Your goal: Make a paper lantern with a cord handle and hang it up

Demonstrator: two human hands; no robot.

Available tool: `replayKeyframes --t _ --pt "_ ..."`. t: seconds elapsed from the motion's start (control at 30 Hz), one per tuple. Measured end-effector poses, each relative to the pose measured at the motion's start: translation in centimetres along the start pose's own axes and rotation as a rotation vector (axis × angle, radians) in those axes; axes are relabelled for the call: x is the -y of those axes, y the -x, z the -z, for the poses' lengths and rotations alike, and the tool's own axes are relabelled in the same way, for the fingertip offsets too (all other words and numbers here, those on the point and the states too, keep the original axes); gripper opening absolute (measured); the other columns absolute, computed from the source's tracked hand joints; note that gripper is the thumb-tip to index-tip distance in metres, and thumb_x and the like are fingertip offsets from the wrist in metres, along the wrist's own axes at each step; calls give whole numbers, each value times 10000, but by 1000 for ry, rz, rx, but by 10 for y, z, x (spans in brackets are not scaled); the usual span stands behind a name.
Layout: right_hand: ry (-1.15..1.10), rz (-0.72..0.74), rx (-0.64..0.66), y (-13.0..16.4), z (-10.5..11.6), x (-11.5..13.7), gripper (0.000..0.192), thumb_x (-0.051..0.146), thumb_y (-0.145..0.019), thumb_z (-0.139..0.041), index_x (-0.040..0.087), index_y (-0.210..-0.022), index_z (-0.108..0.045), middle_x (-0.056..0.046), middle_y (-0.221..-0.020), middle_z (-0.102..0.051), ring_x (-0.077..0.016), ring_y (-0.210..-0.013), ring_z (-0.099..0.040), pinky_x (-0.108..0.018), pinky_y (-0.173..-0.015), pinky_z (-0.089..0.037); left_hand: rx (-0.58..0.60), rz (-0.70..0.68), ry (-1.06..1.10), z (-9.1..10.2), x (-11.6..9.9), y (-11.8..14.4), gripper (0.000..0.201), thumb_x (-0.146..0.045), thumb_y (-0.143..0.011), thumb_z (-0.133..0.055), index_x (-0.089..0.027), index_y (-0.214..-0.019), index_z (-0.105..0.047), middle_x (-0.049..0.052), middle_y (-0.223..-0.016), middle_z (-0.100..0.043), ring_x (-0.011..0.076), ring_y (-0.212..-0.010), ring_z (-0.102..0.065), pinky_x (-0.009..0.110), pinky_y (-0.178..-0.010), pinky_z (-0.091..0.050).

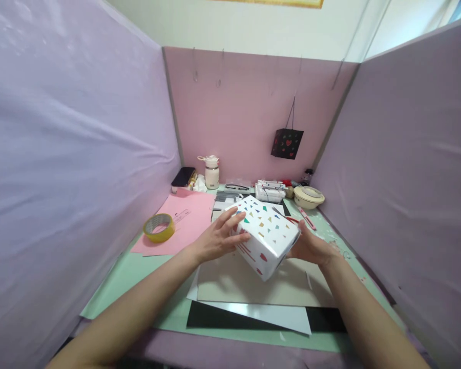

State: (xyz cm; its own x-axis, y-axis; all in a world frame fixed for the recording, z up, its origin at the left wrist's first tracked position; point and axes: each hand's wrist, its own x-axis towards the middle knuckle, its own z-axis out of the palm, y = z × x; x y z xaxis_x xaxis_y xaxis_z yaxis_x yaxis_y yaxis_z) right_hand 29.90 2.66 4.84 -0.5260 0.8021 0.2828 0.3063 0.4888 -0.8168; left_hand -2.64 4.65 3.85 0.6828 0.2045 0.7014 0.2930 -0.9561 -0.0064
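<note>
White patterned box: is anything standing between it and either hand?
Nothing visibly blocks either: the left hand touches the white patterned box, and the right hand, partly hidden, meets its right edge. A red handle shows beside that hand, beyond the box; contact is unclear.

- Box, centre: smooth, paper-like, glossy.
- Tape roll, left of centre: shiny plastic.
- Pink sheet, left of centre: matt paper.
- Board, lower centre: matt, cardboard-like.
- Sheeting, upper left: creased, glossy, plastic-like.

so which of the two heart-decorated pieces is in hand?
The white box, held between the left hand and right hand; the other, the black bag, hangs against the pink panel.
</note>
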Motion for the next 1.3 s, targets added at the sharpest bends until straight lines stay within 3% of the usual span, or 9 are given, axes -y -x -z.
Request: replayKeyframes --t 0.17,0.27,0.33,0.4,0.57,0.73,0.97,1.13,1.3 --pt "-499 -107 170 -5 -20 6 844 768 -853 -325 289 -1539 -216 -159 -1492 -452 -350 -1253 -554 -550 -910 -504 -59 146 36 16 13 -8 633 -121 -880 -616 -514 -1351 -461 -45 -1574 -295 321 -1502 -128 650 -1177 -129" --pt "-490 19 -67 -16 -39 3 1023 811 -758 -471 324 -1548 -41 -157 -1606 -218 -364 -1383 -400 -577 -991 -440 -294 497 109 17 9 -13 808 -301 -877 -661 -414 -1519 -183 52 -1633 -139 336 -1510 -62 640 -1175 -103" --pt "-393 133 -250 -22 -53 -5 1119 808 -718 -549 353 -1530 71 -146 -1631 -72 -355 -1441 -293 -575 -1049 -388 -382 778 402 11 1 -13 845 -488 -914 -569 -355 -1548 -27 116 -1610 -212 332 -1487 -189 619 -1154 -212" --pt "-210 189 -322 -25 -66 -16 1177 750 -706 -639 358 -1520 116 -144 -1627 -13 -348 -1476 -195 -571 -1119 -300 -364 933 797 1 -8 -10 757 -659 -929 -382 -338 -1547 -85 124 -1555 -345 337 -1429 -333 602 -1095 -338" --pt "123 143 -226 -20 -90 -31 1287 607 -640 -806 340 -1536 78 -146 -1617 12 -389 -1486 -78 -608 -1168 -176 -446 892 1090 -24 -14 10 811 -693 -827 -565 -293 -1482 -302 109 -1551 -362 338 -1403 -365 507 -1094 -380" --pt "3 127 -326 -21 -98 -32 1162 536 -709 -792 351 -1542 -3 -145 -1538 -231 -345 -1396 -332 -583 -1136 -299 -543 996 1123 -29 -7 21 728 -651 -818 -617 -246 -1387 -412 128 -1478 -455 333 -1344 -441 468 -1074 -398" --pt "-5 42 -471 -21 -98 -38 938 406 -805 -733 310 -1517 -131 -107 -1193 -525 -257 -1034 -587 -505 -890 -541 -464 987 807 -24 -15 16 730 -598 -767 -708 -215 -1334 -453 134 -1405 -505 352 -1337 -430 474 -1078 -372" --pt "118 195 -582 -21 -97 -32 850 315 -842 -705 374 -1506 -177 -97 -1264 -428 -194 -905 -616 -430 -778 -583 -516 946 847 -22 -19 12 877 -639 -714 -734 -218 -1389 -364 150 -1460 -440 363 -1387 -369 458 -1081 -380" --pt "409 437 -716 -28 -86 -15 553 176 -858 -660 339 -1353 -475 -108 -1234 -415 -262 -1105 -542 -438 -819 -571 -528 944 893 -22 -23 11 1038 -718 -676 -710 -222 -1466 -253 170 -1543 -327 376 -1437 -287 470 -1108 -356"
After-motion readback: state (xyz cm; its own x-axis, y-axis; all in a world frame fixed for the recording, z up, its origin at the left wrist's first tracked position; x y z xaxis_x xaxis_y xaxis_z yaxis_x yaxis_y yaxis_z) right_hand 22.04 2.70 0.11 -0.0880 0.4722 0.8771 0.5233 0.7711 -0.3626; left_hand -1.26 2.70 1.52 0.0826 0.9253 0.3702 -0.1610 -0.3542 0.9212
